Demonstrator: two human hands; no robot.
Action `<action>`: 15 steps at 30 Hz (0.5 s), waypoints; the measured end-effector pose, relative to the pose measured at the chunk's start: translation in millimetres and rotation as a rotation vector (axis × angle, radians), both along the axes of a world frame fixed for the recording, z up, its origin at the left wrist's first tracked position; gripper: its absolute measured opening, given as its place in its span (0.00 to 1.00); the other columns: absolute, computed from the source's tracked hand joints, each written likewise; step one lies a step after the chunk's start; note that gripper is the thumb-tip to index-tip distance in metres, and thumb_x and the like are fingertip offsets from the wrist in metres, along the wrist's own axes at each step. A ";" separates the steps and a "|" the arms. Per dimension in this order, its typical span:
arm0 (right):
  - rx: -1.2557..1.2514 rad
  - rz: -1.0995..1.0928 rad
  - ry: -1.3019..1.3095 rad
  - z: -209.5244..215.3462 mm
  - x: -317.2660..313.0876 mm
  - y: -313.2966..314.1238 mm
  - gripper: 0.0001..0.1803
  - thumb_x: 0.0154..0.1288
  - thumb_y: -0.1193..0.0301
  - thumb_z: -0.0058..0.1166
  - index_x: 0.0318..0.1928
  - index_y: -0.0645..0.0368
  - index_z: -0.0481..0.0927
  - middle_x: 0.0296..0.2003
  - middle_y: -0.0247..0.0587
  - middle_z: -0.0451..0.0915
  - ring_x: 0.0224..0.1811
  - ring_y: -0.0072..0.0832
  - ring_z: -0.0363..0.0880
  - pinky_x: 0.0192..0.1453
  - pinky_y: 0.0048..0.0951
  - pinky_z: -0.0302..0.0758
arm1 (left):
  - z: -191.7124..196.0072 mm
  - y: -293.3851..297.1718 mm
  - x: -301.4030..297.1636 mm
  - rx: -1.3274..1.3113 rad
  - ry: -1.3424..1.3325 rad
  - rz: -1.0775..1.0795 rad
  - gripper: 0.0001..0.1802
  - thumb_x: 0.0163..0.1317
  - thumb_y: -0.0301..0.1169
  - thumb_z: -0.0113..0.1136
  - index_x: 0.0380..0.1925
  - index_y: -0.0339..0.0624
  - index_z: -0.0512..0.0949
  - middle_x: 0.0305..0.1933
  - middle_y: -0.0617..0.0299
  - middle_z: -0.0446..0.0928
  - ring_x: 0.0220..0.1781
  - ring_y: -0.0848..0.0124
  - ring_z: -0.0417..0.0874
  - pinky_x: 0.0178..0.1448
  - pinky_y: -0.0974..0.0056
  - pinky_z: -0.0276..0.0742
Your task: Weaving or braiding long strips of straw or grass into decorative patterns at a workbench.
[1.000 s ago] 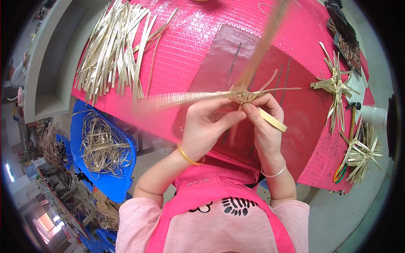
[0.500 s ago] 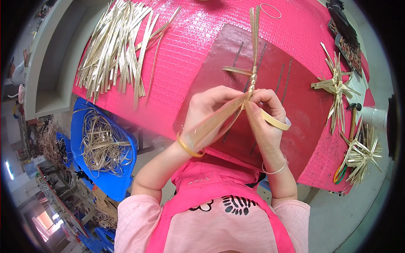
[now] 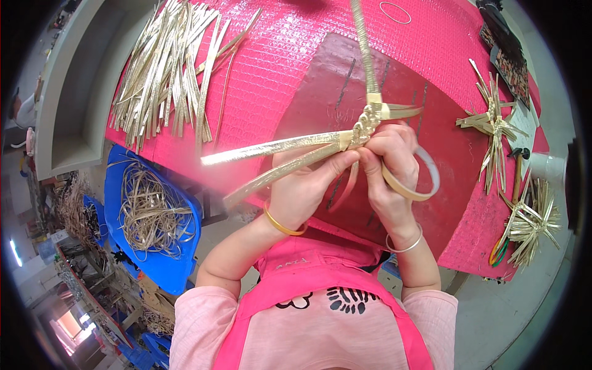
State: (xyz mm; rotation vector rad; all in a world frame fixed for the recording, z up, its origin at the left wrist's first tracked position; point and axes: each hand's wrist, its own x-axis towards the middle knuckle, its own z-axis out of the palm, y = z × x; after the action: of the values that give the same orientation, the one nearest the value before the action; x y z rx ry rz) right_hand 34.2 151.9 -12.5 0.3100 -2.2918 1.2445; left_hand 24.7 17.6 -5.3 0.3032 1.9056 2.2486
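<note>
A braided piece of shiny gold strips [image 3: 366, 125] is held up in front of me, its loose strip ends reaching up, right and to the lower left. Pale bands wrap some strips where they leave the braid. My left hand [image 3: 302, 191] is closed, thumb and fingers pinching the braid's lower end. Beside it, my right hand [image 3: 391, 163] also pinches that end, its thumb near my left thumb. A narrow cream ring, like a thin roll of tape [image 3: 433, 179], hangs about my right fingers. The exact fingertip contact is partly hidden.
Under my hands lies a dark red mat [image 3: 444, 160] on the pink table cover [image 3: 265, 55]. Loose gold strips [image 3: 163, 74] are piled at far left. Woven gold pieces [image 3: 493, 126] and a hammer [image 3: 518, 166] lie right. A blue bin [image 3: 185, 234] holds more strips.
The braid has been turned and lifted closer, and its strips now fan to the lower left and right. My hands have shifted slightly, and the cream ring has tilted more open to view.
</note>
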 end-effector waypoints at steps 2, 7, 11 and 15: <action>-0.256 0.040 -0.067 -8.6 7.1 -9.8 0.06 0.51 0.74 0.52 0.23 0.59 0.69 0.21 0.34 0.68 0.27 0.27 0.64 0.38 0.27 0.59 | -2.5 8.2 2.5 0.093 -0.015 0.050 0.11 0.54 0.25 0.51 0.37 0.31 0.72 0.29 0.58 0.76 0.31 0.72 0.77 0.37 0.71 0.74; -0.997 0.053 -0.334 -22.7 5.8 10.9 0.07 0.60 0.71 0.42 0.31 0.62 0.68 0.24 0.31 0.66 0.26 0.16 0.60 0.33 0.16 0.59 | -5.5 8.0 -1.8 0.586 -0.508 0.067 0.07 0.57 0.29 0.48 0.31 0.36 0.72 0.23 0.57 0.74 0.24 0.68 0.76 0.31 0.69 0.73; -0.261 0.210 -0.660 -16.0 20.9 57.2 0.12 0.58 0.71 0.41 0.41 0.62 0.70 0.25 0.37 0.68 0.27 0.22 0.64 0.34 0.23 0.62 | -7.5 -2.9 -1.3 0.437 -0.491 0.173 0.08 0.56 0.29 0.50 0.32 0.34 0.71 0.22 0.57 0.73 0.23 0.71 0.76 0.24 0.73 0.73; 0.394 0.236 -0.836 12.6 23.0 77.0 0.18 0.52 0.67 0.50 0.44 0.61 0.70 0.27 0.43 0.69 0.31 0.30 0.67 0.37 0.30 0.64 | 3.3 8.5 4.7 0.313 -0.384 0.136 0.07 0.56 0.28 0.50 0.32 0.36 0.72 0.18 0.61 0.72 0.10 0.76 0.68 0.11 0.74 0.63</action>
State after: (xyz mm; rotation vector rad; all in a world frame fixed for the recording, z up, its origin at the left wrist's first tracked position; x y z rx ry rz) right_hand 57.2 228.9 0.0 0.2196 -3.3161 1.1530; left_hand 29.4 26.1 -2.0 -0.2142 1.4214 2.4703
